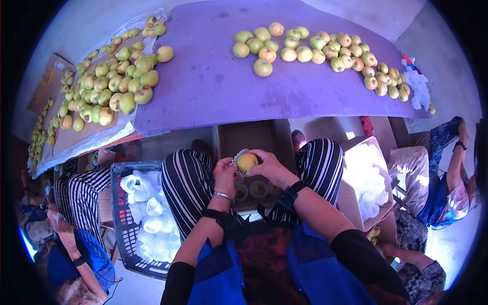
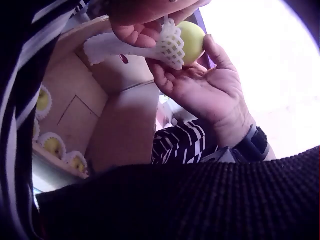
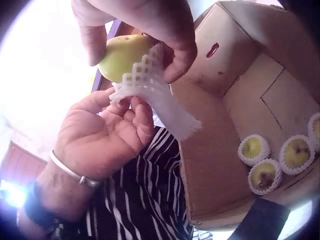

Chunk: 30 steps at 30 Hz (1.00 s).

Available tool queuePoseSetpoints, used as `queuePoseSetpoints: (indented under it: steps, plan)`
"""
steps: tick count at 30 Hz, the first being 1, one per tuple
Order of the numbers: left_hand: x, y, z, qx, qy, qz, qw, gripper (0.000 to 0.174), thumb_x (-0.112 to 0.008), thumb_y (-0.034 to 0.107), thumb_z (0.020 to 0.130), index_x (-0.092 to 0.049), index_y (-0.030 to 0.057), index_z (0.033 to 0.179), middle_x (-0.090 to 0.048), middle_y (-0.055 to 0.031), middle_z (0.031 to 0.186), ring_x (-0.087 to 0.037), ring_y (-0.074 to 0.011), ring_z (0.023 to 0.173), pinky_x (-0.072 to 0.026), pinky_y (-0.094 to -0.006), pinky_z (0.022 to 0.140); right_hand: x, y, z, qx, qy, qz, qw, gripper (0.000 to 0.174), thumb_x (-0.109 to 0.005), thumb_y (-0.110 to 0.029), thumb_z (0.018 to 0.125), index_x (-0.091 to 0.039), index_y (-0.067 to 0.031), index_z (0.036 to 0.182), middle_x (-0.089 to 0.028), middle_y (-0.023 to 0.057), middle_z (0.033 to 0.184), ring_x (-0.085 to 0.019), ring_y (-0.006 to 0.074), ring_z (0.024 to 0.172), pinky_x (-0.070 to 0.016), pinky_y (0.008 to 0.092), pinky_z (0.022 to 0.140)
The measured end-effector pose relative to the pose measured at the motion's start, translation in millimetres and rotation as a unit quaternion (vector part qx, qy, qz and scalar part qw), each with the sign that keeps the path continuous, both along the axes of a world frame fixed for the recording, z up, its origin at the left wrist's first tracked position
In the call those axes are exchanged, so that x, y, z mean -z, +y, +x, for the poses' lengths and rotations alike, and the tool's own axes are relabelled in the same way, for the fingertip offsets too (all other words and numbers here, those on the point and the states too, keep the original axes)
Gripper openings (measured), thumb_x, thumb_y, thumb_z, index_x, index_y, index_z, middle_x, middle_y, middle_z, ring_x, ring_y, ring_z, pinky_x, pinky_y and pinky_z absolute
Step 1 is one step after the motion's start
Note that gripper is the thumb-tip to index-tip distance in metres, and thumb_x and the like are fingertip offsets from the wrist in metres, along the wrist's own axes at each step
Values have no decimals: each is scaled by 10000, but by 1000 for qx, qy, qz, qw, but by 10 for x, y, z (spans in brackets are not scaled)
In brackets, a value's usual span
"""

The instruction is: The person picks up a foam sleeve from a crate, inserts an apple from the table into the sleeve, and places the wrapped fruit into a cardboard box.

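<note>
A yellow-green apple (image 1: 247, 163) is partly covered by a white foam net sleeve (image 3: 140, 82), whose loose tail hangs off to one side. My right hand (image 1: 273, 168) grips the apple between thumb and fingers, from above in the right wrist view. My left hand (image 1: 223, 177), a bracelet on its wrist, pinches the net's edge with curled fingers. Both hands are over my lap, close above an open cardboard box (image 3: 207, 165). Inside the box sit several apples in foam nets (image 3: 266, 176).
A black crate (image 1: 120, 218) of white foam nets stands left of my legs; a carton (image 1: 351, 203) with more stands right. Ahead, a purple-covered table (image 1: 203, 76) bears loose apples (image 1: 304, 54), and a large heap (image 1: 109, 81) lies at left. Other people sit on both sides.
</note>
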State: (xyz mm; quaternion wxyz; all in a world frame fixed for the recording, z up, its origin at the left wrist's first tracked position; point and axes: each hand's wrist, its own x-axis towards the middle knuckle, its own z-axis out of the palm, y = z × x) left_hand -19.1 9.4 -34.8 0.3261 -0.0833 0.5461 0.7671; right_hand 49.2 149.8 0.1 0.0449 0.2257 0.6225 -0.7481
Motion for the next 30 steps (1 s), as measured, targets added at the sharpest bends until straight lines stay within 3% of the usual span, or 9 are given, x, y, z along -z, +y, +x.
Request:
queuePoseSetpoints:
  steps: [5, 8, 13, 16, 20, 22, 26, 28, 30]
  plan:
    - [28, -38, 5, 40, 43, -9, 998, 88, -507, 16, 772, -518, 70, 841, -557, -22, 768, -558, -110, 662, -483, -239, 569, -11, -24, -15, 0, -8, 156, 988, 612, -710, -41, 539, -492, -15, 1111, -538, 97, 1029, -528, 193, 956, -424, 294, 846]
    - [-14, -30, 32, 78, 73, 27, 994, 81, -505, 8, 764, -520, 68, 818, -550, -15, 755, -547, -102, 646, -474, -229, 566, 47, -34, -27, 20, -11, 331, 943, 569, -707, -74, 535, -503, -26, 1064, -514, 146, 1052, -517, 272, 986, -419, 331, 852]
    - [58, -87, -4, 117, 63, 28, 991, 119, -520, 16, 751, -508, 72, 855, -540, -18, 785, -544, -103, 687, -467, -226, 589, 73, -47, -4, -19, 60, 392, 918, 557, -703, -78, 550, -501, -43, 1068, -486, 167, 1071, -472, 326, 1022, -387, 358, 892]
    - [-100, -67, 33, 91, 29, -23, 995, 196, -565, 58, 745, -499, 67, 929, -532, -24, 845, -539, -105, 741, -459, -222, 605, 96, -42, 0, -37, 98, 435, 894, 531, -698, -78, 565, -503, -50, 1059, -486, 165, 1066, -459, 335, 1023, -377, 369, 897]
    - [-238, 13, 81, 101, 88, -130, 982, 311, -621, 107, 739, -489, 55, 1016, -533, -34, 907, -536, -111, 780, -453, -228, 597, 95, -71, -1, -110, 112, 472, 868, 509, -686, -66, 580, -498, -49, 1052, -485, 164, 1069, -453, 336, 1020, -374, 383, 894]
    - [2, -10, 36, 146, 142, -98, 974, 347, -636, 124, 743, -484, 46, 1045, -539, -39, 918, -538, -115, 790, -451, -234, 593, 35, -100, 12, -126, 136, 454, 871, 506, -681, -60, 583, -497, -50, 1055, -485, 166, 1067, -449, 341, 1018, -369, 388, 900]
    - [2, -11, 4, 125, 63, -86, 986, 358, -633, 119, 750, -473, 40, 1061, -544, -52, 944, -550, -137, 834, -479, -264, 625, 26, -100, 25, -114, 168, 428, 881, 489, -682, -63, 600, -497, -45, 1051, -484, 159, 1089, -475, 303, 1003, -398, 368, 873]
    - [-101, -4, -10, 76, 1, -65, 995, 355, -628, 115, 753, -469, 38, 1062, -544, -56, 948, -556, -150, 849, -493, -283, 650, 12, -76, 27, -12, 143, 275, 951, 445, -687, -75, 620, -512, -31, 1027, -516, 144, 1042, -510, 264, 953, -428, 342, 831]
    - [-113, 3, -12, 38, -28, -40, 998, 374, -642, 102, 735, -470, 26, 1058, -536, -80, 971, -565, -177, 845, -505, -297, 637, 40, -13, 30, 47, 86, 187, 977, 387, -681, -84, 649, -529, -21, 999, -546, 123, 976, -539, 221, 885, -457, 313, 763]
